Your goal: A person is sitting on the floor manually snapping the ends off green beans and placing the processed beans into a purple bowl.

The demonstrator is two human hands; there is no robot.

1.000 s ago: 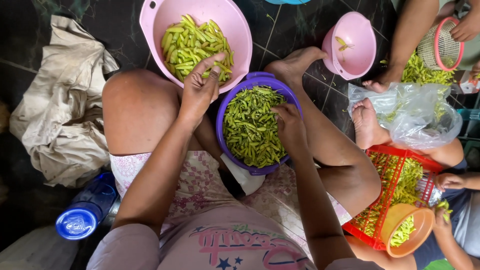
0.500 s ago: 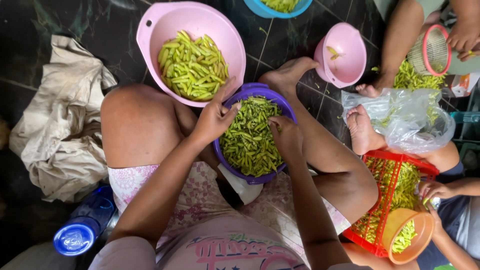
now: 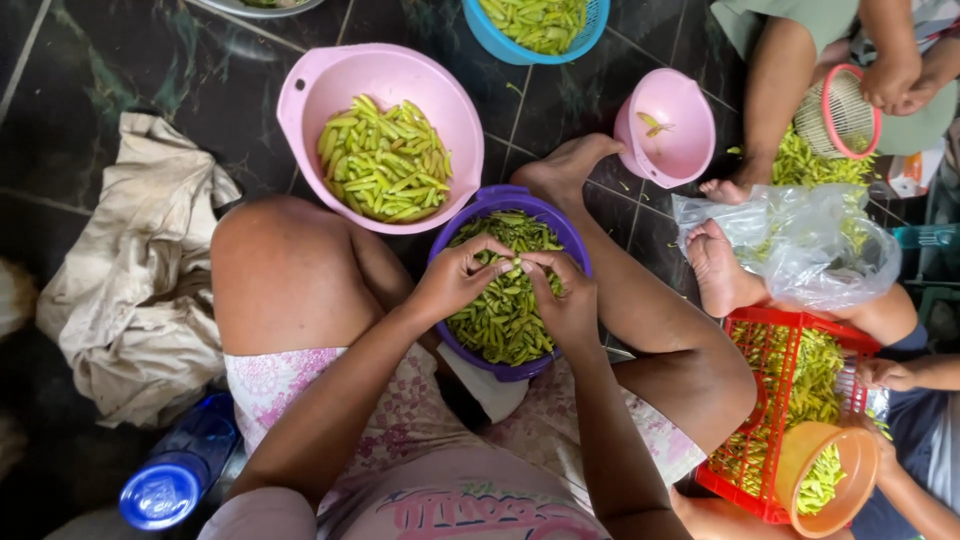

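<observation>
Two hands meet over a purple bowl [image 3: 500,205] of green pods that sits between the person's bent legs on a dark tiled floor [image 3: 120,60]. The left hand [image 3: 455,280] and right hand [image 3: 560,295] pinch one pod [image 3: 515,265] together, fingertips touching above the heap; each hand's grip is clamped on that pod. Just beyond the purple bowl, touching its rim, stands a large pink bowl [image 3: 310,90] holding paler pods. A small pink bowl [image 3: 685,135], tilted and nearly bare, lies near the person's foot. A blue basket [image 3: 480,25] of pods sits at the top edge. To the left, a crumpled beige cloth [image 3: 130,280] and a blue bottle [image 3: 165,485] lie on the floor. On the right, other people's legs and hands sit among a clear plastic bag [image 3: 800,245], a red basket [image 3: 770,330] of pods and an orange bowl [image 3: 860,480].
</observation>
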